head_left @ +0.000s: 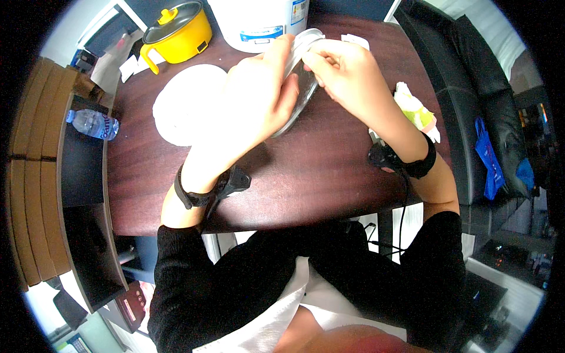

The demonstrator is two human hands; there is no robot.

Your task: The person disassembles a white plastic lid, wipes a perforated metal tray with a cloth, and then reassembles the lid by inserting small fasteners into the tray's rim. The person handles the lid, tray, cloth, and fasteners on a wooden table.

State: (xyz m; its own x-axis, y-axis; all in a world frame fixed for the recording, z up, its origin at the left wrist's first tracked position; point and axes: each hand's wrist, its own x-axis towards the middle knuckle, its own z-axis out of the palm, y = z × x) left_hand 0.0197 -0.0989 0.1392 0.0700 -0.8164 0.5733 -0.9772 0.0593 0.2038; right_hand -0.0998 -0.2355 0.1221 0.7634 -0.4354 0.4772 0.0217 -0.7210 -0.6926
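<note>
Both hands are raised over the dark wooden table point(294, 170). A see-through round piece, perhaps a lid point(305, 101), stands tilted on edge between them, with a pale rim at its top. My left hand point(262, 88) is closed on its left side, thumb on the near face and fingers toward the rim. At the upper rim, my right hand point(344, 67) pinches the edge between thumb and fingertips. Left of my left hand, and partly hidden by it, lies a white round thing point(185, 103), too bright to tell whether it is a bowl or a lid.
A yellow pot point(185, 41) with a dark lid stands far left, beside a large white bucket point(256, 23). A crumpled white-and-green packet point(415, 109) lies by my right forearm. A water bottle point(93, 123) rests on the left shelf; a black sofa point(465, 88) borders the right.
</note>
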